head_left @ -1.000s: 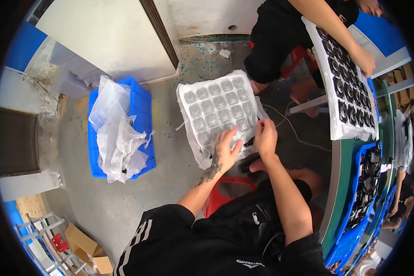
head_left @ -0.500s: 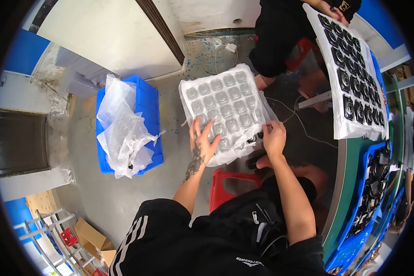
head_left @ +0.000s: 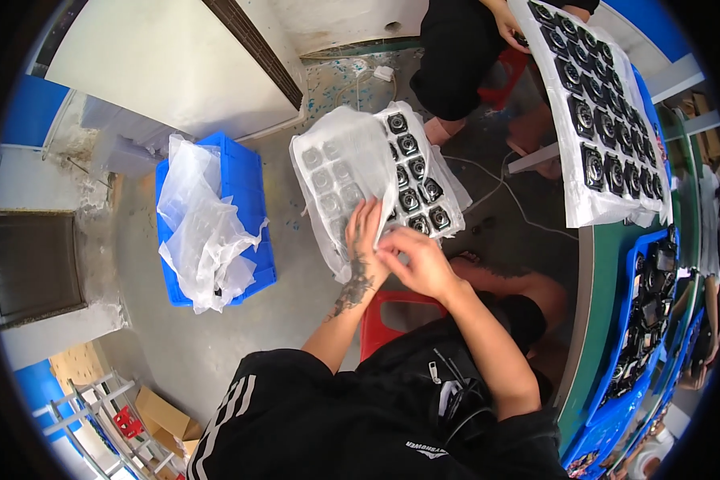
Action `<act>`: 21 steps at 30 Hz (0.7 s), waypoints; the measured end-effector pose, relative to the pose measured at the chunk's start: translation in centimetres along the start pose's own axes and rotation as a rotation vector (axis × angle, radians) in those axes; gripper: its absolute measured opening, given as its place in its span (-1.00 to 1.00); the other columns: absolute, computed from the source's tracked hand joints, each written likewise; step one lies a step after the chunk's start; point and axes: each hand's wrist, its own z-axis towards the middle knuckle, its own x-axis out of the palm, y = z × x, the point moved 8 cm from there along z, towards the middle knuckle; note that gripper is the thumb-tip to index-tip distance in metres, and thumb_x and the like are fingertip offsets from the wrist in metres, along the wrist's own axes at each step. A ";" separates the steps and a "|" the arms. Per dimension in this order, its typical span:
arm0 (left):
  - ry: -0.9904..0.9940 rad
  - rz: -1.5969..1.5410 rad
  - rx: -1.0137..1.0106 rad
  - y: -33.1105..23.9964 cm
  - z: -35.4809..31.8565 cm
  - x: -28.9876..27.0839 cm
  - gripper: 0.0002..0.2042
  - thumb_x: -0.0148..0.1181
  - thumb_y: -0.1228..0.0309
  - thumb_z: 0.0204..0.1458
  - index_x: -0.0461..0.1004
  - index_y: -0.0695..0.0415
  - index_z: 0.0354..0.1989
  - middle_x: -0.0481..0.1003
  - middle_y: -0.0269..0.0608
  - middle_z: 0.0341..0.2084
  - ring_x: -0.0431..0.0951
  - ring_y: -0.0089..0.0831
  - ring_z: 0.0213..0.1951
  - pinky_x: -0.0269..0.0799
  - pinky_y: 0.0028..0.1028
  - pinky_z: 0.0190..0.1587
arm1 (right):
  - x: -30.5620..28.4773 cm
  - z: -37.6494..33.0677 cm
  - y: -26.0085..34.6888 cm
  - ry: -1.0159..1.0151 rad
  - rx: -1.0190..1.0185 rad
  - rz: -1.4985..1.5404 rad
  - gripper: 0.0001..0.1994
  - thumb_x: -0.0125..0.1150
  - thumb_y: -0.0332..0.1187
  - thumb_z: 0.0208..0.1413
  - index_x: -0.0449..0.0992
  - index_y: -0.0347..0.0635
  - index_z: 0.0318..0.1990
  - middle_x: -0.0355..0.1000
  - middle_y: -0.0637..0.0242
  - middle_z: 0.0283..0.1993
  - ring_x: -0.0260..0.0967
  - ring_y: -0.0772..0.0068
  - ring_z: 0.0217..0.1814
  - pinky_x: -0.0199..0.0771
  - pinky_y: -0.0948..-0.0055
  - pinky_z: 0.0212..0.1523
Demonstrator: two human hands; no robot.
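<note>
Film (head_left: 338,160) covers the left part of the tray (head_left: 450,194), its loose edge running lengthwise from the tray's far edge to its near edge. The right hand (head_left: 424,262) is at the near end of that loose edge, just beside the left hand. The film spreads away and to the left from there; the bare parts (head_left: 416,167) lie straight away, toward the tray's right edge. Both hands near; right is nearer the bare parts, left is on the film.

Left hand (head_left: 366,236): fingers long, flat on film by the tray's near edge, not gripping. Right hand: narrow, thumb and fingertips together, looks like pinching film; exact contact partly hidden. Tray sits ahead of the person, support hidden.

Counts: 1 film sheet on this tray. Bare parts: 5 down the right column, about 4 beside them, maybe one more cut by film. Covered ones faint, not counted. 1 blue bin (head_left: 252,210), left of tray, with wrap (head_left: 208,248) heaped in, pieces uncountable. 1 second tray (head_left: 582,210), overhanging the worktop (head_left: 602,250), co-worker's hand (head_left: 510,26) at its far left corner; near row about 5 parts.
</note>
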 end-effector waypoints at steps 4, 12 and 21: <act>-0.230 -0.855 -0.578 9.2 -2.5 -0.4 -0.57 0.06 0.54 -0.02 0.28 0.24 0.10 0.40 -0.10 -0.01 0.39 -0.19 0.08 0.31 -0.30 0.12 | -4.7 -1.6 -5.0 -0.452 0.293 -0.128 -0.84 0.21 -0.45 0.02 0.51 -0.26 -0.22 0.44 0.12 -0.31 0.41 0.09 -0.30 0.43 0.31 -0.25; -0.715 -1.516 -0.929 22.9 -8.4 -8.1 -0.66 -0.13 0.33 0.17 0.31 0.23 0.05 0.39 -0.13 -0.03 0.43 -0.20 -0.02 0.39 -0.25 0.03 | -8.1 -4.3 -11.4 -0.441 0.459 -0.456 -0.69 0.13 -0.43 0.07 0.42 -0.27 0.00 0.36 -0.06 -0.04 0.32 -0.12 0.00 0.32 0.15 0.04; -0.618 -0.902 -1.052 21.3 -10.2 -6.5 -0.67 0.17 0.30 0.04 0.40 0.14 -0.04 0.49 -0.26 -0.19 0.48 -0.35 -0.21 0.41 -0.37 -0.19 | -8.6 -2.8 -13.1 -0.380 0.519 -0.483 -0.65 0.12 -0.29 0.14 0.41 -0.28 0.03 0.40 -0.01 -0.17 0.39 0.00 -0.13 0.38 0.18 -0.07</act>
